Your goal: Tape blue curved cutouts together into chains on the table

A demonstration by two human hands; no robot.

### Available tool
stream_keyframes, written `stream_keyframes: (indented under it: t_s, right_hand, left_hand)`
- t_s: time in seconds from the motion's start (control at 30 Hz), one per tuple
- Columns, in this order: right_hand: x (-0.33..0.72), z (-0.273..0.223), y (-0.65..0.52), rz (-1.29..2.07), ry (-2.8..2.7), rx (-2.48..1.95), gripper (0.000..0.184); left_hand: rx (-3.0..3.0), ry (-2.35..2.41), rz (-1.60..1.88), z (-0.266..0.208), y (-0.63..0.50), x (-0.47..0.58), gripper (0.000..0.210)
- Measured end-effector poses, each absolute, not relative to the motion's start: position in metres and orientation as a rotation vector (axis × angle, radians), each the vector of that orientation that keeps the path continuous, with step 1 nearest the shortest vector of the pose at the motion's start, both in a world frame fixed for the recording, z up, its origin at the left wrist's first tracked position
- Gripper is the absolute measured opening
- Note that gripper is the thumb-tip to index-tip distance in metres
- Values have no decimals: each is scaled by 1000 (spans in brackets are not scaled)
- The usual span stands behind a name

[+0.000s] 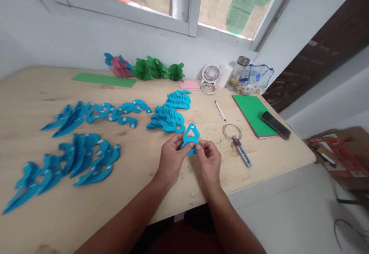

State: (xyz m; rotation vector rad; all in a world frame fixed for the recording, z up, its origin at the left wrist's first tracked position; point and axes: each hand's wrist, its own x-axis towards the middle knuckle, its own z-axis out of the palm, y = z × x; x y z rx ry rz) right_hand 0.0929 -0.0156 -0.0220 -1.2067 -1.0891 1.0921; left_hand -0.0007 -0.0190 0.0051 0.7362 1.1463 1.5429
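Between my two hands is a small blue paper cutout (193,128) with an opening in its middle and a white patch near its top. My left hand (172,156) pinches its lower left side, thumb on top. At its lower right, my right hand (208,160) grips the edge with thumb and fingers. Just beyond my hands lies a stack of folded blue paper cutouts (165,118), with another blue stack (178,99) behind it. To the left, blue paper pieces (86,156) with white patches lie in a row, and a second row of blue pieces (98,112) lies farther back.
Thread snips (242,152), a ring of tape (232,132) and a white pen (220,110) lie to the right. Beyond them are a green pad (253,115) and a phone (276,125). Green paper ornaments (158,68), a fan (211,73) and a bottle (239,71) stand along the wall.
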Motion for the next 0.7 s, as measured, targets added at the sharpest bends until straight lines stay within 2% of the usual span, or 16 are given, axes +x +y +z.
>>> stream_keyframes:
  t_s: [0.4,0.7]
  right_hand:
    - [103,-18,-16,1005,-1219,-1227,16]
    - [222,-14,19,319,-1458,-1600,22]
  left_hand:
    - [745,1252,1526,1,-18,-1,24]
    - [698,1246,1507,-2,-17,-1,23]
